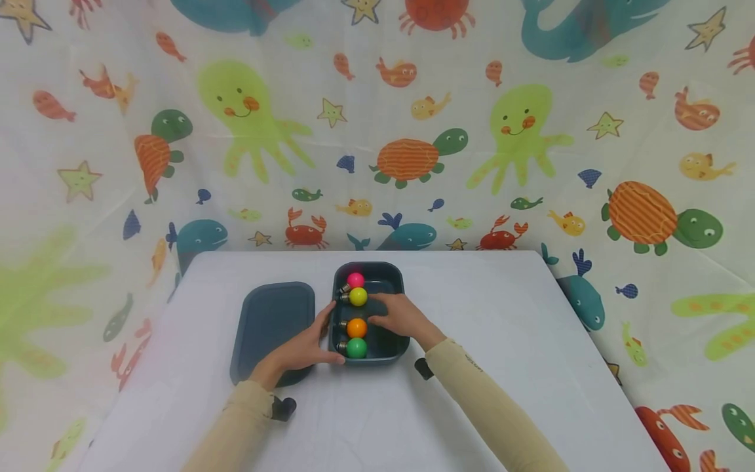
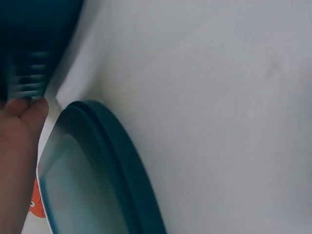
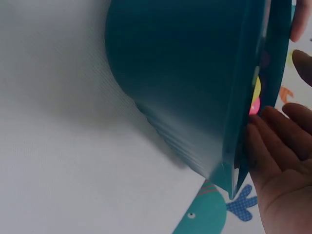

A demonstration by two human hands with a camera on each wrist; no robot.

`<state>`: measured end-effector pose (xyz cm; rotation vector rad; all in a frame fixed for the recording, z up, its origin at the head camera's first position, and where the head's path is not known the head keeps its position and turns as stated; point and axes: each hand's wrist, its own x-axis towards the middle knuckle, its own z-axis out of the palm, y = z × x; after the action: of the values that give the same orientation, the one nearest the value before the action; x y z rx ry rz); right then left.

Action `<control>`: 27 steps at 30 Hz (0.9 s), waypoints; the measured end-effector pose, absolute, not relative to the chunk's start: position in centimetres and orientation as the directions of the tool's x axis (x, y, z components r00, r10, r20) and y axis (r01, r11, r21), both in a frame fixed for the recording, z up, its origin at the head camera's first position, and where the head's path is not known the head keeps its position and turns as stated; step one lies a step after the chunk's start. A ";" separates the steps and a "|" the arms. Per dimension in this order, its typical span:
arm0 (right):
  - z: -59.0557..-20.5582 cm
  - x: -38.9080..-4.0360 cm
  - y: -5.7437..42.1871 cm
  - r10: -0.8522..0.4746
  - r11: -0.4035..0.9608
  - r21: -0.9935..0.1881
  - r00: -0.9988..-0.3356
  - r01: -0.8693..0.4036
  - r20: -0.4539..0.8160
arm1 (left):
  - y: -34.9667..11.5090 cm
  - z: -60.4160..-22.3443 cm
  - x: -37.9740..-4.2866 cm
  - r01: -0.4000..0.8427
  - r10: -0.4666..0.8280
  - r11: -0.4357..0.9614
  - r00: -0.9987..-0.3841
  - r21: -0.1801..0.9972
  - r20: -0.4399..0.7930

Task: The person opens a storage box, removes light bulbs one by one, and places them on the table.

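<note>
A dark blue-grey box (image 1: 386,351) holds toy light bulbs in a column along its left side: a pink bulb (image 1: 356,280), a yellow bulb (image 1: 358,297), an orange bulb (image 1: 356,328) and a green bulb (image 1: 356,348). Their silvery screw bases point left. My left hand (image 1: 303,347) rests against the box's left wall, thumb spread towards the front corner and fingers along the side. Over the right part of the box reaches my right hand (image 1: 404,318), its fingers loosely extended near the yellow and orange bulbs. In the right wrist view those fingers (image 3: 280,141) hold nothing.
A matching flat lid (image 1: 274,321) lies on the white table (image 1: 483,314) left of the box, partly under my left hand and wrist. Behind the table hangs a curtain (image 1: 330,223) printed with sea animals.
</note>
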<state>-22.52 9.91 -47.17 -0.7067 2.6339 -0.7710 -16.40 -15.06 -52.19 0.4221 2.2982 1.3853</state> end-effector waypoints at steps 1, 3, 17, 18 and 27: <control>-47.2 -22.4 9.8 -0.533 0.735 -0.574 -0.831 -0.362 -0.159 | -15.1 -52.2 -16.4 0.029 0.467 0.438 -0.862 0.899 -0.200; -47.3 -22.3 9.7 -0.532 0.734 -0.585 -0.828 -0.345 -0.178 | -15.2 -52.3 -16.3 0.007 0.477 0.401 -0.856 0.916 -0.202; -47.9 -21.3 8.3 -0.488 0.739 -0.626 -0.838 -0.248 -0.245 | -15.5 -52.4 -15.8 -0.045 0.511 0.293 -0.837 0.955 -0.196; -48.0 -21.2 8.1 -0.488 0.739 -0.627 -0.838 -0.247 -0.244 | -15.5 -52.5 -15.8 -0.048 0.515 0.285 -0.835 0.957 -0.195; -48.6 -20.4 7.2 -0.493 0.738 -0.620 -0.841 -0.268 -0.223 | -15.8 -51.9 -15.3 -0.060 0.538 0.244 -0.822 0.968 -0.187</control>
<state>-20.35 7.23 -48.63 -0.5854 2.5650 -0.8323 -15.30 -15.77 -51.92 0.4344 2.0328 1.6145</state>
